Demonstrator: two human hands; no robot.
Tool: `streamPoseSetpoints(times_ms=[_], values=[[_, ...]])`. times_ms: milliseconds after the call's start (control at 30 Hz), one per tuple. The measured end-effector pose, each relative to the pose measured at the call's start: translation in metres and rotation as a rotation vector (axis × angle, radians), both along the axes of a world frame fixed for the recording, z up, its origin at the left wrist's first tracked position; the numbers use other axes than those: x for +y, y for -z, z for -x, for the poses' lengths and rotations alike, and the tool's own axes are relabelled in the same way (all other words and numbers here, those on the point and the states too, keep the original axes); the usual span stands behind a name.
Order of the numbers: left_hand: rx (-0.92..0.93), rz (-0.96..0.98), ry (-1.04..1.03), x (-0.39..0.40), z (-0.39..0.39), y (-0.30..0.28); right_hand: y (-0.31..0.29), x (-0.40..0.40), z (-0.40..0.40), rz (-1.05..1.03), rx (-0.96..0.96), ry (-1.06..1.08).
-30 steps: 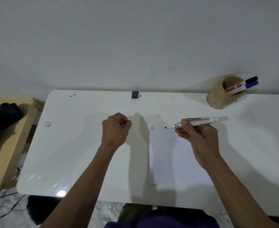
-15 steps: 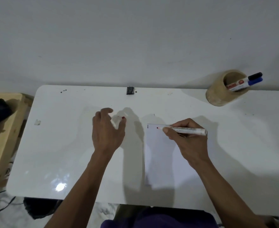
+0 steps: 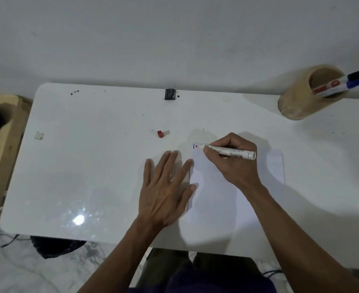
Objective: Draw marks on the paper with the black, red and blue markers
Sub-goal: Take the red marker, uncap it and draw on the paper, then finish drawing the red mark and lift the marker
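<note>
Right hand [image 3: 235, 163] pinches the red marker [image 3: 229, 152] between thumb and fingers, barrel lying low and nearly level, red tip at the top left corner of the paper [image 3: 214, 199]. Whether the tip touches the sheet cannot be told. A short black mark [image 3: 193, 146] sits at that same corner, just left of the tip.

Left hand [image 3: 165, 191] lies flat, fingers spread, palm on the table [image 3: 89, 166]; forefinger and thumb reach the paper's left edge. It holds nothing.

Red cap [image 3: 160, 134] lies loose on the table, apart from both hands, beyond the left one. Black marker [image 3: 358, 74] and blue marker [image 3: 357, 83] lean capped in the cup [image 3: 297, 102] at the far right corner.

Risks, as I judge them:
- Paper is thin and lies on a glossy, hard tabletop. Only fingertips pin one edge, so a stroke dragged rightward could slide or buckle the sheet.
- Tip is close to the corner; a small overshoot would put red ink on the white table.
- Red stroke may run into the black mark, they sit so near.
- The cap is small; a sweep of the left hand could knock it away.

Materials: marker barrel white, smooth plastic, printed lettering. Cup tan, cylindrical, matt, scuffed near its base. Table white, rounded corners, a lamp glare near the front left edge, a few dark specks.
</note>
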State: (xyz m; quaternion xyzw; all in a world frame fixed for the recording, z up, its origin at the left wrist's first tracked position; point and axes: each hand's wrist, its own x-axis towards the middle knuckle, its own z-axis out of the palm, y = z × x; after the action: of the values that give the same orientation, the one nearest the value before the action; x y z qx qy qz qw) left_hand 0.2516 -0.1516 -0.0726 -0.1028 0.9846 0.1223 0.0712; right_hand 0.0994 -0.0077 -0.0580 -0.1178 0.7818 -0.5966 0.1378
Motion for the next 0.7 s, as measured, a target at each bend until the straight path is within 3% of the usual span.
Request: streamPoseSetpoints(times_ms=[700], values=[[0.082,0.08,-0.003,0.0015,-0.0019,0.0092,0.0106,-0.0051,-0.0002,-0.02,-0.013,0.065]])
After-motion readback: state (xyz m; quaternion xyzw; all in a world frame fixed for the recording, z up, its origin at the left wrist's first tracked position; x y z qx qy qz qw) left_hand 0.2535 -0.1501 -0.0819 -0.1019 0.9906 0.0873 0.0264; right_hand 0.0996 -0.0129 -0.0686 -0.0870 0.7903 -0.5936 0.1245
